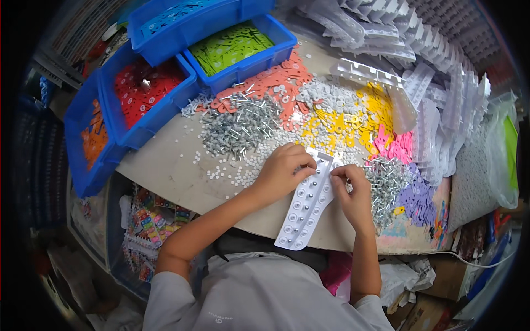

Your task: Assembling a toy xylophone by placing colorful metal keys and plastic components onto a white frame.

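Observation:
A long white plastic strip [305, 205] lies slanted on the table in front of me, its lower end reaching past the table edge. Round white discs line both its sides, with shiny metal pins down the middle. My left hand [282, 170] is closed in a pinch at the strip's upper left edge. On the opposite side, my right hand [355, 194] has thumb and fingertips pressed together by the upper right edge. Anything small in either pinch is hidden. Beyond my fingers lie loose white discs [251, 168] and yellow flat pieces [375, 107].
Blue bins [205, 84] with green, red, orange and blue pieces stand at far left. Metal pins lie in piles [238, 126] on both sides of my hands. Salmon [290, 74], pink and purple pieces [417, 193] spread around. White strips [441, 121] are stacked at far right.

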`<control>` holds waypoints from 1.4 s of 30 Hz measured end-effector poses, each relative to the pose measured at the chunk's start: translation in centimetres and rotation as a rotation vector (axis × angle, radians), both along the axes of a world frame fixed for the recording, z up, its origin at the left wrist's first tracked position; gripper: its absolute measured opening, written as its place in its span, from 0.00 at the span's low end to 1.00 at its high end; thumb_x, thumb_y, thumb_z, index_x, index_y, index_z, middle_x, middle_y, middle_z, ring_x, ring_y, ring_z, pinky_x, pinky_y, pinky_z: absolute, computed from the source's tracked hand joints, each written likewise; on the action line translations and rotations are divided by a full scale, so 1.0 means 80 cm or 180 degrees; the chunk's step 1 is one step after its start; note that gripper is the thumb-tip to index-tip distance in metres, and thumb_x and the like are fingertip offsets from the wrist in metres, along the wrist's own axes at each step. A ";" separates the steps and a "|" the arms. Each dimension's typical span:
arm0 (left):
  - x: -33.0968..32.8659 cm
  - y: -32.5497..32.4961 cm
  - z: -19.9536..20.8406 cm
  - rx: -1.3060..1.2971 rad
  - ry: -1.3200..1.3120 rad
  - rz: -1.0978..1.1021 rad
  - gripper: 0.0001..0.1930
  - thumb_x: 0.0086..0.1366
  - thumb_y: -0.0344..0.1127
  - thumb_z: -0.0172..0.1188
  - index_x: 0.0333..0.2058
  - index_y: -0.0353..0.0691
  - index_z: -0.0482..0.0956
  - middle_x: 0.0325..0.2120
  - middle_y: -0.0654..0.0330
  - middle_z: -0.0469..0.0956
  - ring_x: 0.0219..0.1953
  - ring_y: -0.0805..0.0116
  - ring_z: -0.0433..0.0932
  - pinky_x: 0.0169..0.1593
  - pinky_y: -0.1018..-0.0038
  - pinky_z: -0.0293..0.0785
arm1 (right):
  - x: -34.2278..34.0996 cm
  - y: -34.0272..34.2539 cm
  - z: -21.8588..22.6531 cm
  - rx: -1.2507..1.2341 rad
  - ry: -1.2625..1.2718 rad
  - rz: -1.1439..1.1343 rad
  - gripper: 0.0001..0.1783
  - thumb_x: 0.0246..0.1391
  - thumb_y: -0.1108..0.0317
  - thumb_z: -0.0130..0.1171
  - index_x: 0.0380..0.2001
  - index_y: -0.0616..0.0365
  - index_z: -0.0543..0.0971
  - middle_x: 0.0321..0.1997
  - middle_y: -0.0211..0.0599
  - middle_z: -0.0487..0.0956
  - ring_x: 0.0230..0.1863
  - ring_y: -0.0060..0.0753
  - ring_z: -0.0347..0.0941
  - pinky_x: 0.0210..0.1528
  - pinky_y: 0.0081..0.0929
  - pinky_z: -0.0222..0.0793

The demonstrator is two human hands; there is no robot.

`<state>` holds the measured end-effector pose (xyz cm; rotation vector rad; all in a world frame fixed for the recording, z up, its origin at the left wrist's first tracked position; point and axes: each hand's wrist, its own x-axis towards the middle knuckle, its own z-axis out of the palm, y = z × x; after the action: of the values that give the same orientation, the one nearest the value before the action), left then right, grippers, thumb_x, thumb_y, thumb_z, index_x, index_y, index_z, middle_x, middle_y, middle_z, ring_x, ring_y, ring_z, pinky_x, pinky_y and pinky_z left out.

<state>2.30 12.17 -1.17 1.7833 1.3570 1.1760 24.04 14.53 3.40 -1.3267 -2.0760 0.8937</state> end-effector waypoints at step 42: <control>-0.082 0.133 -0.006 0.0677 0.1786 0.1167 0.03 0.58 0.31 0.67 0.31 0.41 0.83 0.31 0.58 0.83 0.42 0.57 0.76 0.52 0.61 0.65 | 0.035 0.071 -0.021 0.1112 -0.0509 -0.0616 0.05 0.58 0.75 0.60 0.38 0.62 0.78 0.39 0.45 0.78 0.46 0.49 0.71 0.52 0.41 0.66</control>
<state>-4.29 22.84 -1.62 2.1854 2.0121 1.0691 26.87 20.19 1.73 -1.4094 -2.0587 0.3326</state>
